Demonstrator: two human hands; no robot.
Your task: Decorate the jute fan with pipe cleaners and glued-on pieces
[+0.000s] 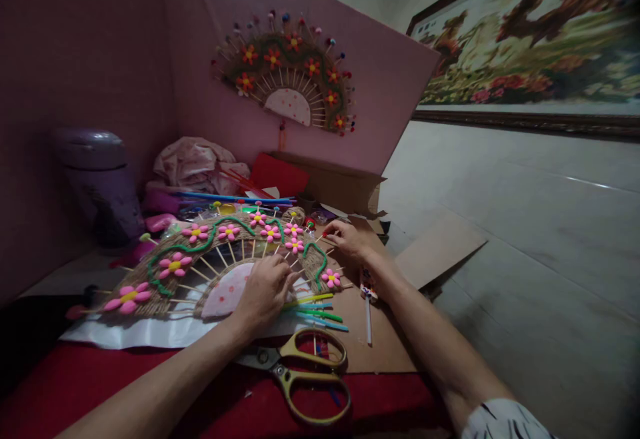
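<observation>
A fan-shaped craft piece (pixel 210 265) of jute, wooden sticks, green cord and pink flowers lies flat on the table. My left hand (pixel 265 289) rests on its lower middle with fingers curled, pressing it down. My right hand (pixel 347 237) is at the fan's right edge, fingers pinched on a small red-tipped stick (pixel 325 233). Several coloured sticks (pixel 320 312) lie just under my left hand.
Gold-handled scissors (pixel 305 375) lie near the table's front edge on red cloth. A glue tube (pixel 369 289) lies by my right forearm. A finished fan (pixel 295 79) hangs on the pink board behind. A purple jar (pixel 97 179) stands left; a cardboard box (pixel 345 185) sits behind.
</observation>
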